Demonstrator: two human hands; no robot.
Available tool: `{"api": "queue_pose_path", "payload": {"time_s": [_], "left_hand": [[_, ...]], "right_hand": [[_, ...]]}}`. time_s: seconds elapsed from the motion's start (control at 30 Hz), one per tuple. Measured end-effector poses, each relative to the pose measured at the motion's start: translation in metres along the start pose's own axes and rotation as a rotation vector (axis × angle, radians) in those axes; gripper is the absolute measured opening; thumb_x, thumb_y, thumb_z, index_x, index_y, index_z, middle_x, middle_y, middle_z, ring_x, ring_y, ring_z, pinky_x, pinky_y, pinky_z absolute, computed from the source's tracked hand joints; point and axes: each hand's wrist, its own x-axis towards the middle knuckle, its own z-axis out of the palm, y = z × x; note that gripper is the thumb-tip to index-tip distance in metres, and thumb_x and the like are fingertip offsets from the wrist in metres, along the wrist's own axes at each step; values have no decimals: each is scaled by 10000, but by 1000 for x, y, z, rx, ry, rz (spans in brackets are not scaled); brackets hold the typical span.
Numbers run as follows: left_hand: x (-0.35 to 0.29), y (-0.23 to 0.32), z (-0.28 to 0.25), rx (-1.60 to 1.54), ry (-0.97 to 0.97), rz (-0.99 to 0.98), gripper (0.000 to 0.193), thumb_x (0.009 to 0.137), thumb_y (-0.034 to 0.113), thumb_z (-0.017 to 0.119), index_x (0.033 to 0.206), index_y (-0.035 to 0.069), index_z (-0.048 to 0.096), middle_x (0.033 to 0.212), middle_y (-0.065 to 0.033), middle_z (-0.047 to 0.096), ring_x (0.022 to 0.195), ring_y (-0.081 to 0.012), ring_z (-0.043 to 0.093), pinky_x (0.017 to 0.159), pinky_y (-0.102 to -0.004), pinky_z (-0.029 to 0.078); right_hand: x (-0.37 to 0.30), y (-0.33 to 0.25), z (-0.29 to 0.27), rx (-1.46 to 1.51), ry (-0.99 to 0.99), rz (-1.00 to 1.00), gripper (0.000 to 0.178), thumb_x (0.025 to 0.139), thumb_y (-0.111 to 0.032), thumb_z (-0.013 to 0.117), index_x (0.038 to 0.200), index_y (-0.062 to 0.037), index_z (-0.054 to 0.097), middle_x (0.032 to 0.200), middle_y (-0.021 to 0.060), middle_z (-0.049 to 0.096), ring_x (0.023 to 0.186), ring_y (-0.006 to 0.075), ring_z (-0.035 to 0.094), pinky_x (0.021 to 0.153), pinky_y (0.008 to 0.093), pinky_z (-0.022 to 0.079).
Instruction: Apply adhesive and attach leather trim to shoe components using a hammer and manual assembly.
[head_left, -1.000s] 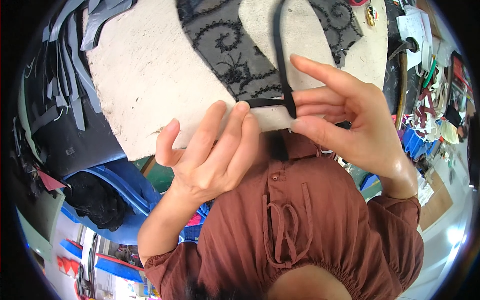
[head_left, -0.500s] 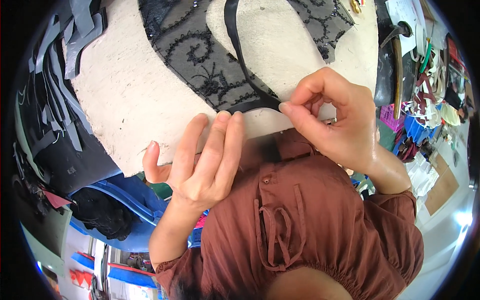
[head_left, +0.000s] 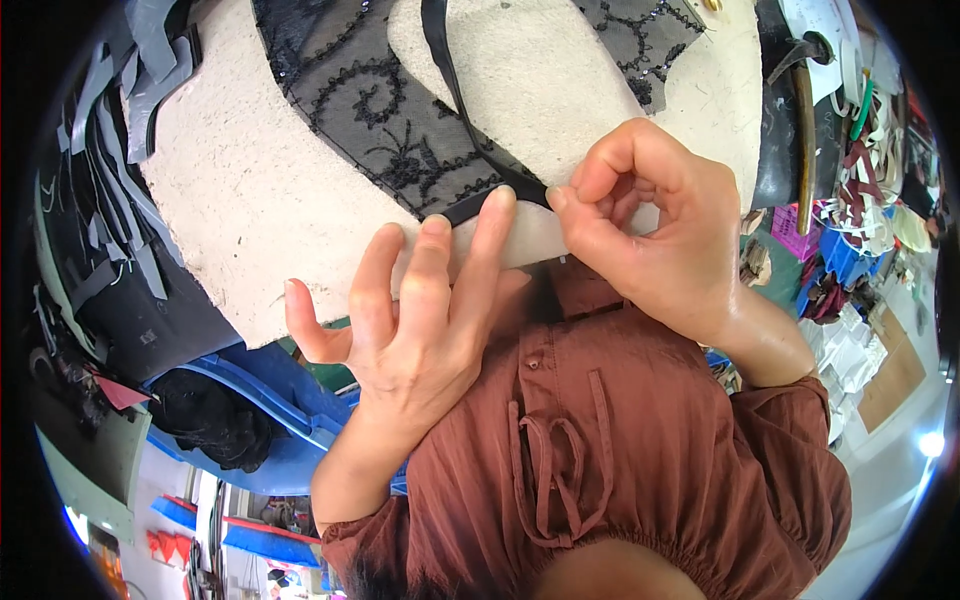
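A curved piece of sheer black embroidered mesh point(head_left: 370, 110) lies on a pale, rough-faced board in front of me. A narrow black strip point(head_left: 452, 80) runs down its inner side and bends along its near end. My left hand point(head_left: 415, 300) has its fingers spread, with fingertips pressing the strip against the mesh edge. Just right of those fingertips, my right hand point(head_left: 665, 235) pinches the strip between thumb and forefinger, its other fingers curled in. A second embroidered mesh part point(head_left: 645, 45) shows at the far right of the board.
The pale board point(head_left: 220, 190) has its near edge by my body. Grey and black cut strips point(head_left: 120, 160) are heaped at the left. A hammer point(head_left: 803, 130) lies at the right, near scraps and a pink basket point(head_left: 795, 235). A blue chair point(head_left: 265, 400) stands at lower left.
The mesh and board have shifted slightly left in view. My left fingers have spread, one fingertip moving up and right along the strip. My right hand keeps its pinch.
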Motion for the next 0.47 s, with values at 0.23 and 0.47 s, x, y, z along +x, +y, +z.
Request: {"api": "queue_pose_path", "payload": {"time_s": [0.23, 0.47], "left_hand": [[8, 7, -6, 44, -88, -42, 446, 934, 613, 423, 1173, 358, 700, 972, 41, 497, 976, -127, 514, 1149, -530, 46], [12, 12, -12, 69, -172, -60, 490, 911, 643, 415, 1210, 360, 682, 1013, 32, 493, 1020, -146, 496, 1153, -551, 14]], "right_hand": [[0, 3, 3, -77, 39, -73, 155, 799, 17, 721, 792, -39, 577, 692, -5, 601, 596, 27, 539, 537, 190, 457], [0, 11, 6, -172, 81, -228, 159, 720, -3, 687, 773, -76, 557, 671, 49, 595, 573, 177, 631, 506, 295, 492]]}}
